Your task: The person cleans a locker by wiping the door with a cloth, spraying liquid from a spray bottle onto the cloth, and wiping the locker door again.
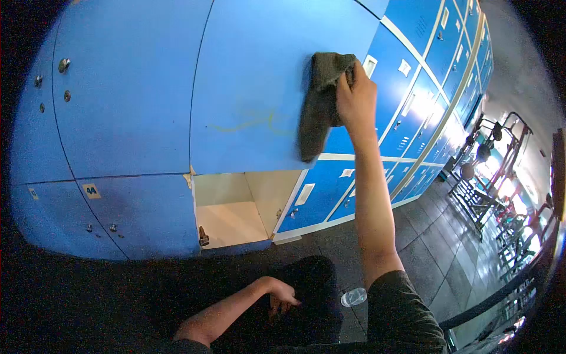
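Blue lockers (135,88) fill the frame from the left edge to the upper right, their row receding toward the right. Dark floor tiles (427,236) extend below them at centre right, and exercise equipment (483,171) stands on this floor at the far right, tilted by the curve of the lens. A broad, plain blue door (253,65) occupies the upper centre. Directly below it, an open compartment (233,221) shows pale inner walls and a pale base. At lower centre, a dark-clothed leg (315,277) is bent beneath the outstretched right arm.

The dark cloth (321,97), right of upper centre, hangs in a folded length over the right part of the plain door; its lower end is slightly blurred. The right hand (358,97) is closed on the cloth's upper right side, the fabric pinched between thumb and bent fingers. The left hand (283,292), at lower centre, lies by the leg, half open, with its fingers loosely curved downward and nothing visible in its grasp.

Smaller details: a clear plastic container (354,297) on the floor, right of the leg; a faint yellow smear (250,124) on the plain door, left of the cloth; a label reading 44 (91,190) at left; and a dark metal latch (203,237) at the compartment's lower left corner.
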A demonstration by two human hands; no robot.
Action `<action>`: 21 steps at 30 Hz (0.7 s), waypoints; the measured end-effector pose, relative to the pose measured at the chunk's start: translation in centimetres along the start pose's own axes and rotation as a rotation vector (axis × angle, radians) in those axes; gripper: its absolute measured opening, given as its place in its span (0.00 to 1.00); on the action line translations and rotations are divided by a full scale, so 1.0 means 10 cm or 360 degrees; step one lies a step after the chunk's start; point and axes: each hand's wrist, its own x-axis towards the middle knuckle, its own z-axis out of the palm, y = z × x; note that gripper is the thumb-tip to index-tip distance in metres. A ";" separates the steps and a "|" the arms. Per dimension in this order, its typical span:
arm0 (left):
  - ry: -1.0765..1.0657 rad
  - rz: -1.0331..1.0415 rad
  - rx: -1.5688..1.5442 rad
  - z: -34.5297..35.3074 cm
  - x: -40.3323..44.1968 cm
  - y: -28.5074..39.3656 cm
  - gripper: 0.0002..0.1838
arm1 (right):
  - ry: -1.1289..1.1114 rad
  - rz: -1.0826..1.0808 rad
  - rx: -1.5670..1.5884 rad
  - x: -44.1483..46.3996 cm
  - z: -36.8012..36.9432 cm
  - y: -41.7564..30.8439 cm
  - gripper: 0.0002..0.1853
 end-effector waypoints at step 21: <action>-0.0088 0.0020 0.0090 -0.06 0.05 -0.07 0.41 | 0.0070 0.0109 -0.0190 -0.10 0.07 -0.13 0.14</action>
